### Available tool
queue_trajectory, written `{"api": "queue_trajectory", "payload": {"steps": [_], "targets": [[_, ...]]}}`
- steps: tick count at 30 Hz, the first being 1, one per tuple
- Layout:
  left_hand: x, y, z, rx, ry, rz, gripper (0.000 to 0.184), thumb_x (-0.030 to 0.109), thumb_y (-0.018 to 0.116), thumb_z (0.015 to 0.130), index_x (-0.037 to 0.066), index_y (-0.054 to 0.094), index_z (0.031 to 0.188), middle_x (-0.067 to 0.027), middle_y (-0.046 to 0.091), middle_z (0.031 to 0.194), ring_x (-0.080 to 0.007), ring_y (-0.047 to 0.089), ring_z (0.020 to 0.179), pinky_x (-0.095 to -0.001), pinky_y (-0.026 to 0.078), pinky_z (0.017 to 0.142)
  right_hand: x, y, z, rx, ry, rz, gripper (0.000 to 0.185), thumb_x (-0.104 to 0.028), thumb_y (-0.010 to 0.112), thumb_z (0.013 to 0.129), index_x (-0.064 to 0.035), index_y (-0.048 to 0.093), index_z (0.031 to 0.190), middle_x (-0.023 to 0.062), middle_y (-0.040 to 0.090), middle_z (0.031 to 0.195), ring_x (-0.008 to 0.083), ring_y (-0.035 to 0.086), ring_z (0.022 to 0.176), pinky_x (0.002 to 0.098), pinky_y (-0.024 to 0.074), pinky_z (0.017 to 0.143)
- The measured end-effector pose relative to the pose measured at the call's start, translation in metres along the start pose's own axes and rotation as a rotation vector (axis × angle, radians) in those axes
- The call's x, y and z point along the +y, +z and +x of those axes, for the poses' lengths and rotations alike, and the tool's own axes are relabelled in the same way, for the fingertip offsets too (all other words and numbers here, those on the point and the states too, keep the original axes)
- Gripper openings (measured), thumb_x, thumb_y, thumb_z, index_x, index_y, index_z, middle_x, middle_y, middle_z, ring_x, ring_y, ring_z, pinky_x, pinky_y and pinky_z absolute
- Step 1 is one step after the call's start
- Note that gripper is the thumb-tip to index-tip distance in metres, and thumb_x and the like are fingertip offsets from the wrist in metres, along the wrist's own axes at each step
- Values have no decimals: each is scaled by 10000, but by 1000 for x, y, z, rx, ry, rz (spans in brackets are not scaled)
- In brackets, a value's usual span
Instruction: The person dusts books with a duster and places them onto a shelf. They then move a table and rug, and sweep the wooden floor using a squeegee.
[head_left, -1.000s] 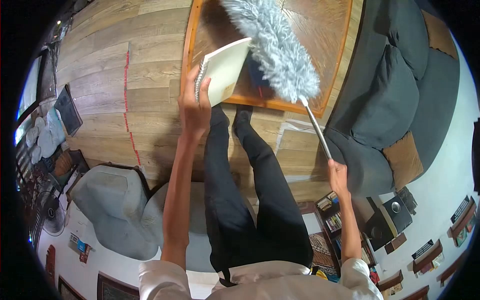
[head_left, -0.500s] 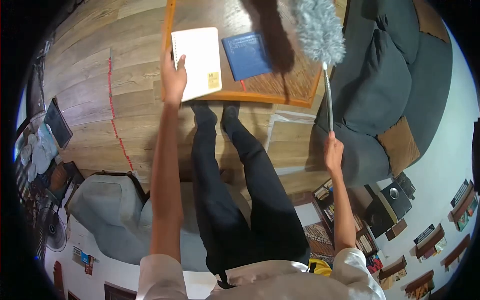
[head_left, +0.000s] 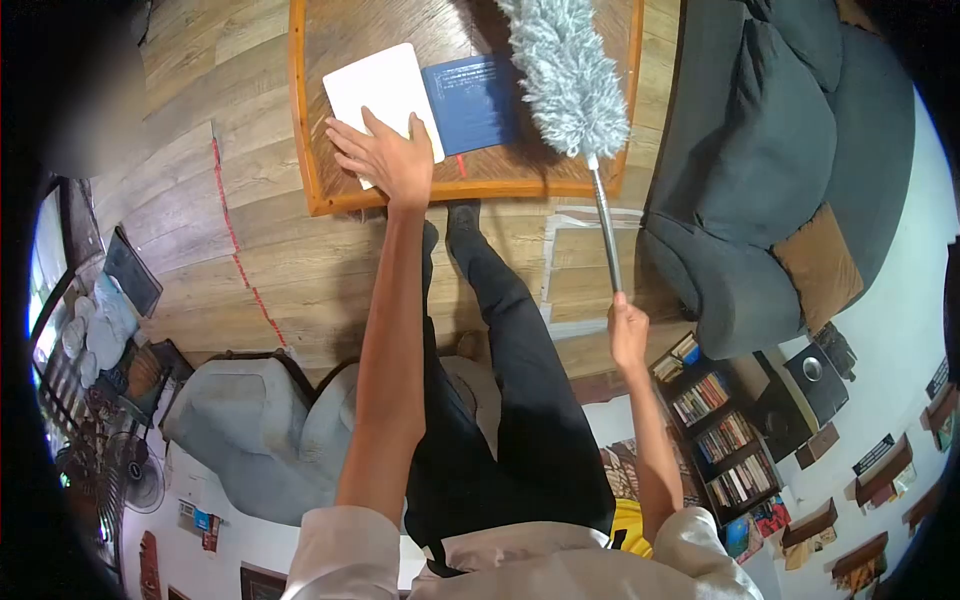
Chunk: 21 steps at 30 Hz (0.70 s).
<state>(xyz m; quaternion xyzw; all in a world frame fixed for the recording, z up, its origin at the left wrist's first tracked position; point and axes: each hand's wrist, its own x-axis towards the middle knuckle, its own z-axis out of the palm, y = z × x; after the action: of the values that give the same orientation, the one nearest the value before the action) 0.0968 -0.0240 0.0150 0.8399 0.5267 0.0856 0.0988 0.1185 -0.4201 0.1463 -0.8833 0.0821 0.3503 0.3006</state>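
My left hand (head_left: pixel 388 160) lies with spread fingers on the white spiral notebook (head_left: pixel 378 88), covering its lower part. Beside the notebook, its edge against or very near it, is a blue book (head_left: pixel 470 105) with a red ribbon showing at its lower edge. My right hand (head_left: pixel 628 335) is wrapped round the metal handle of a feather duster (head_left: pixel 570 80). The duster's fluffy grey head is over the right side of the wooden table (head_left: pixel 375 200), its tip out of view; whether it touches the tabletop I cannot tell.
A dark grey sofa (head_left: pixel 770 170) with a brown cushion (head_left: pixel 820 265) stands right of the table. Behind me are a light grey armchair (head_left: pixel 235 410) and a bookshelf (head_left: pixel 725 430). Red tape (head_left: pixel 228 215) runs along the wooden floor on the left.
My left hand has moved from the notebook's left edge onto its cover, and the notebook now sits closer to the blue book. The duster has swung left and toward me.
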Motion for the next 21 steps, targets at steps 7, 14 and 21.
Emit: {"api": "queue_trajectory", "payload": {"steps": [7,14,21], "targets": [[39,2,10,-561,-106,-262,634,489,668,831,-74,538,1092,-260,506,1176,-390,460,1101,-489,311,963,22,-2,-26,-25,148,128,551,-440,474,1005,-105,379,578,-61,345,539,46,303,508,265,226,449],[94,19,10,-447,-175,4,853,510,848,638,-104,470,1094,-231,568,1068,-349,511,1073,-452,352,951,31,-10,-27,38,216,241,528,-424,468,1011,-123,384,586,-70,341,559,38,296,491,249,221,442],[79,37,11,-626,-197,-985,520,275,714,857,-42,476,1193,-224,632,1090,-322,501,1196,-414,381,997,78,-16,-39,50,106,125,545,-423,496,998,-70,404,593,-40,336,543,77,294,509,287,249,462]]}}
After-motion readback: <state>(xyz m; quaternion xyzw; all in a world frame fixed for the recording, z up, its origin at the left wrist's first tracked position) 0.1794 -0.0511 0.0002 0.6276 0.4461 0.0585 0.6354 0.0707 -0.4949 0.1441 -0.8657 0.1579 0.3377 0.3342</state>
